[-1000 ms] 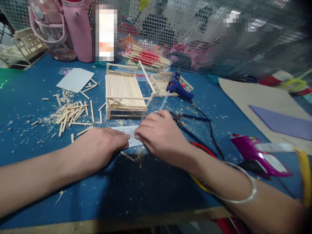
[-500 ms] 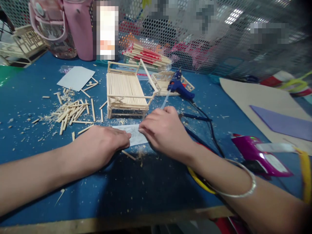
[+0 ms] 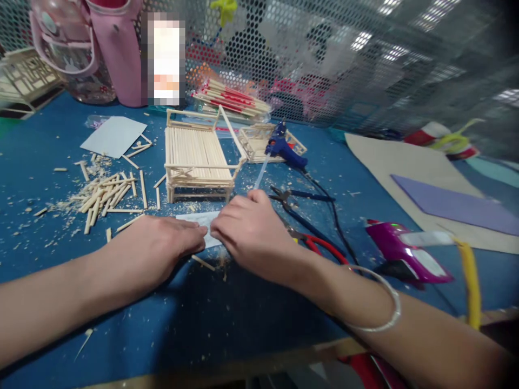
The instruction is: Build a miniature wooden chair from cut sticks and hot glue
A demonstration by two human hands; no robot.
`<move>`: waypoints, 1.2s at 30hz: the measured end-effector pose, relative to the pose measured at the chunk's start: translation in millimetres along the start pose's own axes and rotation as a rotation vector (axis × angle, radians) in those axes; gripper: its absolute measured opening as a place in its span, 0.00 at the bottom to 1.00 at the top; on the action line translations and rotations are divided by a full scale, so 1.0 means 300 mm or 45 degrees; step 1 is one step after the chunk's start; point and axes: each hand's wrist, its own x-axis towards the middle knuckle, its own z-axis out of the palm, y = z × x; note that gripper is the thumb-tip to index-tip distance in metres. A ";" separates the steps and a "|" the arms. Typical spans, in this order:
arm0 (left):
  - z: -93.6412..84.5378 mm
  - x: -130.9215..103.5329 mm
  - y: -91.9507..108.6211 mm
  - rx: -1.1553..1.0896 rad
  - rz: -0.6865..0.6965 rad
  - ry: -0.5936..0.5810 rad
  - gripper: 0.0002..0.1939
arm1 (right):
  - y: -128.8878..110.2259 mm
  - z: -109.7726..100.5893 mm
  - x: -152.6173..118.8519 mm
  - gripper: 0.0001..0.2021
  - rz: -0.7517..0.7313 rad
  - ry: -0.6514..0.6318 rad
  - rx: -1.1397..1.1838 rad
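Note:
My left hand (image 3: pixel 162 243) rests over the left part of a small whitish piece of paper (image 3: pixel 206 220) on the table, its fingers together and holding the paper down. Opposite it, my right hand (image 3: pixel 247 232) has its fingers pinched closed above the paper's right part; what is between the fingertips is hidden. Just beyond the paper stands a miniature bench (image 3: pixel 198 154) built from thin wooden sticks. Below the paper lies a short stick (image 3: pixel 203 263) among wood dust.
Left lies a pile of cut sticks (image 3: pixel 107 194) with shavings, near a light card (image 3: pixel 114 136). Right are a blue glue gun (image 3: pixel 284 148), cutting pliers (image 3: pixel 286 200), red-handled pliers (image 3: pixel 324 246) and a magenta device (image 3: pixel 405 251). Bottles (image 3: pixel 77 59) and a perforated screen (image 3: pixel 251 48) stand behind.
My right hand has shifted a little left along the paper, closer to my left hand. My left hand stays on the paper. The whole view has swung slightly right.

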 end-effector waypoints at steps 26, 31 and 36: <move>-0.002 0.004 0.014 0.022 -0.004 -0.027 0.15 | 0.178 -0.085 0.009 0.03 0.612 0.402 0.708; 0.001 0.002 0.011 0.006 0.032 -0.021 0.15 | 0.372 -0.110 0.019 0.07 0.940 0.151 0.275; 0.004 0.001 0.011 0.005 0.037 -0.001 0.16 | 0.418 -0.056 0.038 0.08 0.961 -0.078 0.118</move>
